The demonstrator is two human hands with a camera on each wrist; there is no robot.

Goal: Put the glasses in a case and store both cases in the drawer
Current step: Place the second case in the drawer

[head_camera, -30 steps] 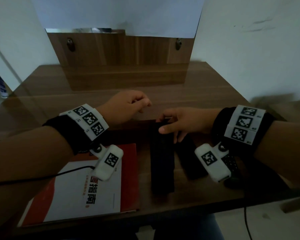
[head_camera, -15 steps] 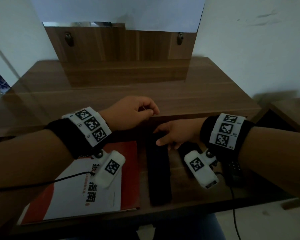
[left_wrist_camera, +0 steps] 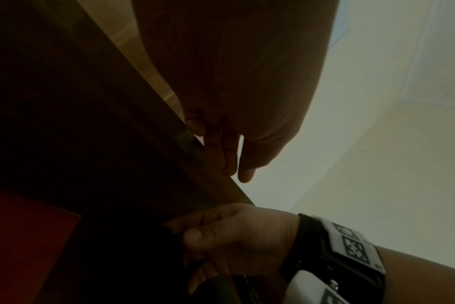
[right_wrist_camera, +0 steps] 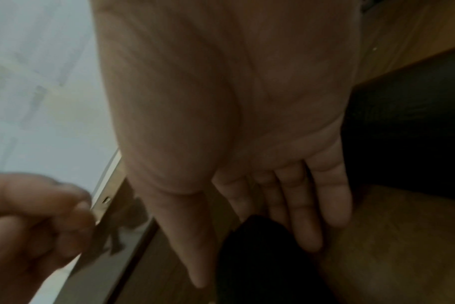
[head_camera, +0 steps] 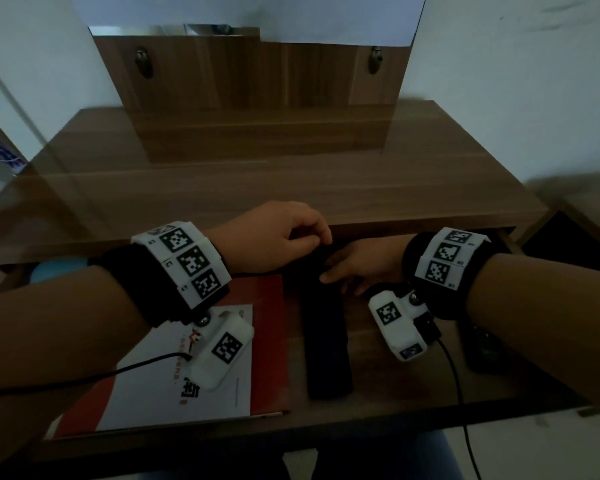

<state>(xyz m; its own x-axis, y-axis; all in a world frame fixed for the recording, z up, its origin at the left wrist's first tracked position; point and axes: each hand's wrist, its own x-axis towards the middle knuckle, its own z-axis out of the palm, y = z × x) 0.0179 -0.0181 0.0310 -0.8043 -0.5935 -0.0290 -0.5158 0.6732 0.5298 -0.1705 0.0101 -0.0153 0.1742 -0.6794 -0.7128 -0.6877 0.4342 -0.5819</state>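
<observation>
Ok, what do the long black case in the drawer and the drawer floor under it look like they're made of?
The case looks matte black with no shine, perhaps fabric or soft leatherette over a stiff shell; the dim light leaves that open. The right hand rests on its far end. The drawer floor shows brown wood grain with a dull sheen, likely laminate or veneered board.

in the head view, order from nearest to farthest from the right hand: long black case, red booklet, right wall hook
1. long black case, touched by the right hand at its far end
2. red booklet, left of the case in the drawer
3. right wall hook, up on the back panel
</observation>
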